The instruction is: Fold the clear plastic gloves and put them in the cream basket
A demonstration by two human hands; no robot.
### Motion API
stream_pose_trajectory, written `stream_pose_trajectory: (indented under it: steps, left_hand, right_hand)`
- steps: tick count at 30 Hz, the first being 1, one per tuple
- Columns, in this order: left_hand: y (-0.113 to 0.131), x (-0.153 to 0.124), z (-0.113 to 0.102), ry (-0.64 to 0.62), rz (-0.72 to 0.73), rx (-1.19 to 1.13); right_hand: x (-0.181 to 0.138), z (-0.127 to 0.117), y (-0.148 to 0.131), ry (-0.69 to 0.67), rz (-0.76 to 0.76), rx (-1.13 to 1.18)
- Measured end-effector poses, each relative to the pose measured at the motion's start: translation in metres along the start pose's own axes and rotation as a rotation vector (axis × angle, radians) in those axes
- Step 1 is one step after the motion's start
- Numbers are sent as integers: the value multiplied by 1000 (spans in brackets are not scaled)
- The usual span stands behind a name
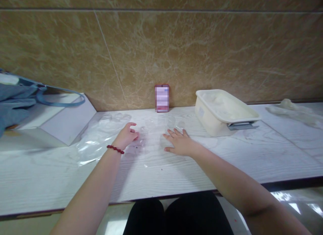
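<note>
My right hand lies palm down with its fingers spread, pressing on a thin clear plastic piece that looks like a disposable glove, flat on the white table. My left hand, with a dark red bead bracelet at the wrist, hovers at this piece's left edge. Its fingers are loosely bent, thumb and forefinger apart, and I see nothing held between them. A crumpled heap of clear plastic lies just left of that hand and is partly hidden by the forearm.
A phone leans upright against the brown marbled wall. On the right stands a cream plastic bin with a grey clip, and beyond it crumpled clear plastic. A white box and a blue bag are on the left.
</note>
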State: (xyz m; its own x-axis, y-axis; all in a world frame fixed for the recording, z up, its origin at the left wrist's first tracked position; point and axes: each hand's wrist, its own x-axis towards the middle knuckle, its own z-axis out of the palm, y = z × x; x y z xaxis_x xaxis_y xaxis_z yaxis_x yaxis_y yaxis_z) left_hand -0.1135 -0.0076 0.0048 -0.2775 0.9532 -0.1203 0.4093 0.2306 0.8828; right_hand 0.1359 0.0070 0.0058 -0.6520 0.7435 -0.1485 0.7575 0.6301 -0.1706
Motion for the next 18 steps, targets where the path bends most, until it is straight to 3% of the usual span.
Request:
stream_pose_trajectory:
  steps: [5,11,14,18]
  left_hand:
    - [0,3,2,73,-58,-118]
    - [9,-7,7,31,-63,-225]
    - [4,-4,9,26,-26,-194]
    - [-7,5,10,47,61,-59]
  right_hand:
    - [1,-5,-3,53,-6,18]
    - [7,-14,-23,110,-226,6]
    - [14,-15,-36,41,-288,-15]
    - [23,-15,-47,8,-248,-9]
